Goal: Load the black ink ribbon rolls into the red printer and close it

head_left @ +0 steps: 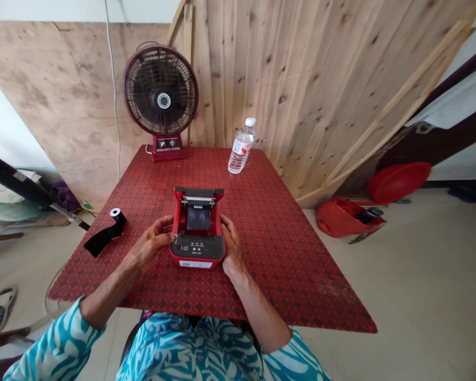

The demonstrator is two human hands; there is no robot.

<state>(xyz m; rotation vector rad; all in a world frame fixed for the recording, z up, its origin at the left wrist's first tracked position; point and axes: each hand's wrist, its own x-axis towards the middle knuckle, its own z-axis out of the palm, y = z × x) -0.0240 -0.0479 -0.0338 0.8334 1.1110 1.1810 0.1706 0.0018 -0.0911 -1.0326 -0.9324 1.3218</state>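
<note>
Head view: we log a red-and-black label printer (pixel 198 239) at the centre of the frame, standing on the patterned red table (pixel 285 264) with its cover (pixel 199 192) raised and a dark glossy band (pixel 198 218) visible in the bay. Our left hand (pixel 154 241) holds the printer's left side, thumb at the front panel's corner; our right hand (pixel 232 246) is curved against the right side, its fingertips partly hidden. Grip: the body is held between both hands; we cannot tell how firmly. A black ribbon roll (pixel 119 220) with a white core lies left of centre, its tail loose. Risks, as we judge them: the cover could drop and pinch a finger if knocked; the band could crease if a finger caught it; the roll could unwind further if a forearm brushed its tail. The plastic water bottle (pixel 241 148), upper centre, could topple if the printer were pushed back; the table fan (pixel 162 100), upper left, could disturb the loose tail if running.
</note>
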